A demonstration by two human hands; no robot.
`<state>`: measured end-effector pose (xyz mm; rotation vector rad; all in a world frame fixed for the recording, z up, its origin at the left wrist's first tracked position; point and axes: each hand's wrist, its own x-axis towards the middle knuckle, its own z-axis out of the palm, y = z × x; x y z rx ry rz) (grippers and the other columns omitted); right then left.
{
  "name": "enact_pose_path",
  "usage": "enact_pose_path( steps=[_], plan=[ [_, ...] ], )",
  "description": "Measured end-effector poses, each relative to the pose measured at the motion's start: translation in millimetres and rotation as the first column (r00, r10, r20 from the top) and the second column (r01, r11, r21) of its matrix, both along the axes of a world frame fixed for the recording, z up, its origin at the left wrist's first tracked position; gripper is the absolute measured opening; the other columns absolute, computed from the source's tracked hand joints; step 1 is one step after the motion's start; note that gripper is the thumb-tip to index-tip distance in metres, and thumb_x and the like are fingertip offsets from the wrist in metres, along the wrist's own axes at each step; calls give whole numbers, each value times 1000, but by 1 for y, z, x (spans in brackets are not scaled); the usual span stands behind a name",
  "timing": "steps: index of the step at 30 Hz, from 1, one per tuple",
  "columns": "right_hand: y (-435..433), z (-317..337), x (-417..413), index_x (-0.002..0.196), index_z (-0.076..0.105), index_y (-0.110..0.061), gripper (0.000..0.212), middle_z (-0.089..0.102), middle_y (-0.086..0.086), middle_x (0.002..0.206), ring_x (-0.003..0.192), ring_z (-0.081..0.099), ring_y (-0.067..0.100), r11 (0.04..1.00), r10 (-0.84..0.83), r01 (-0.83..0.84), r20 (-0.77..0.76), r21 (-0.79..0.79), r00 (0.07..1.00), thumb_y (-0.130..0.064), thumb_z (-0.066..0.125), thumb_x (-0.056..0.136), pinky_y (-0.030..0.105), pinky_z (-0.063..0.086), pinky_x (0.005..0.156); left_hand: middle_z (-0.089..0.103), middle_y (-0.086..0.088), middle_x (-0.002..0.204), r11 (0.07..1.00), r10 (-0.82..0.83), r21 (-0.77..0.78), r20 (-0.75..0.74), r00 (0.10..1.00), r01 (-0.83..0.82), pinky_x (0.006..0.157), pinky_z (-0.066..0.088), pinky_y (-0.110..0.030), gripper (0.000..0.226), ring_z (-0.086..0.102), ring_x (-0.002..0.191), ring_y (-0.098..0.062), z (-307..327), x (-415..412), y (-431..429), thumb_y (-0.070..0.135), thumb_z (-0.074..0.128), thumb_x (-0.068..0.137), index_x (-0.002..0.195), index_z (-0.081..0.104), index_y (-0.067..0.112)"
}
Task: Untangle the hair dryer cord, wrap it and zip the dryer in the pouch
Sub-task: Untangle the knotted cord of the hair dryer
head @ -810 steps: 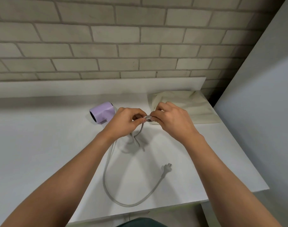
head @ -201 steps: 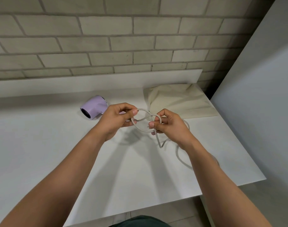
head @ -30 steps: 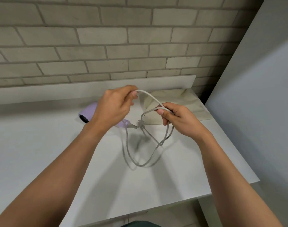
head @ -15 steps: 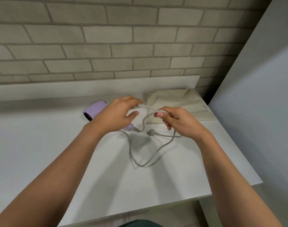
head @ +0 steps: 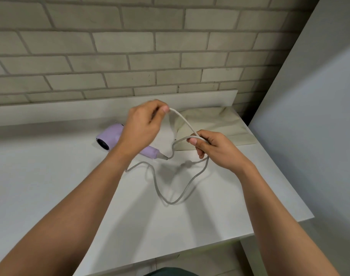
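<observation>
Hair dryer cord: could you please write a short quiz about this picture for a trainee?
1. What colour is the hair dryer?
2. The left hand and the right hand both hold the cord. Which one is higher in the picture? A. left B. right
3. True or false: the right hand holds the hair dryer.
Key: 1 lilac; 2 A; 3 false.

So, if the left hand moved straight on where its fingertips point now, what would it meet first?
Probably the cream pouch. The left hand, pinching the cord, points right toward it. The hand seems raised above the table, so it might pass over; depth is unclear.
</observation>
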<state>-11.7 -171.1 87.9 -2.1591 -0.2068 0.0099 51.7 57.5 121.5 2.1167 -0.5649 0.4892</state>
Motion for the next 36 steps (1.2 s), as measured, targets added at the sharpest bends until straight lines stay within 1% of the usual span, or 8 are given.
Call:
enact_pose_path(
  steps=[3,7,10,15,18,23,28,36],
  plan=[
    [-2,-3,0,77,60,-36,28,62,-5,68,60,46,9,1000,3,-3,-2,0,1000,-41,57,104,23,37,58,50,5,57,992,117,-42,-68,991,-120,54,33,-15,19,44,54,-9,0,8,17,27,56,103,97,73,20],
    [-6,-9,4,100,68,-26,22,56,8,78,67,56,10,999,28,-29,-31,-31,999,-43,55,105,38,44,64,68,-4,78,922,117,385,-339,934,24,63,47,-28,22,59,70,-20,-11,24,45,29,49,103,96,70,23],
    [-7,-9,3,105,70,-26,22,51,-13,70,66,50,10,998,47,-49,-58,-26,997,-42,54,105,33,44,68,73,5,103,800,69,567,-409,910,194,84,48,-31,25,66,99,-21,-18,20,48,34,51,101,111,71,24],
    [-1,-9,1,109,73,-30,19,56,-22,72,67,47,2,993,107,-110,-65,-49,992,-38,56,105,20,37,67,65,6,117,803,-234,499,-240,942,327,84,35,-5,35,59,106,-7,-21,0,8,27,59,102,136,63,23],
    [0,-6,0,114,72,-26,21,58,-26,70,66,51,-1,993,109,-111,-71,-38,992,-35,56,105,12,37,65,68,7,97,776,-363,481,-188,913,408,79,43,-19,24,57,86,-7,-23,-3,-9,27,56,103,121,72,22],
    [-6,-9,-1,96,69,-22,26,58,-9,69,67,50,8,997,65,-67,-48,-24,997,-41,54,105,23,40,65,69,6,82,876,-308,366,-80,948,315,70,44,-24,20,61,71,-9,-20,-7,-15,26,56,104,103,73,16],
    [-10,-14,1,96,68,-22,26,69,-4,79,78,62,16,1000,-12,12,-32,4,999,-41,53,106,33,45,72,69,7,73,989,-143,-6,-292,946,148,63,54,-25,17,67,58,-18,-11,-14,-5,26,56,104,99,70,20],
    [-4,-17,2,99,68,-22,29,57,-4,69,78,61,26,999,32,-33,-35,-27,999,-46,52,105,33,45,69,69,8,89,903,-208,324,-243,947,282,72,42,-15,19,58,78,-6,-11,-15,-6,32,53,104,112,68,23]
  ],
)
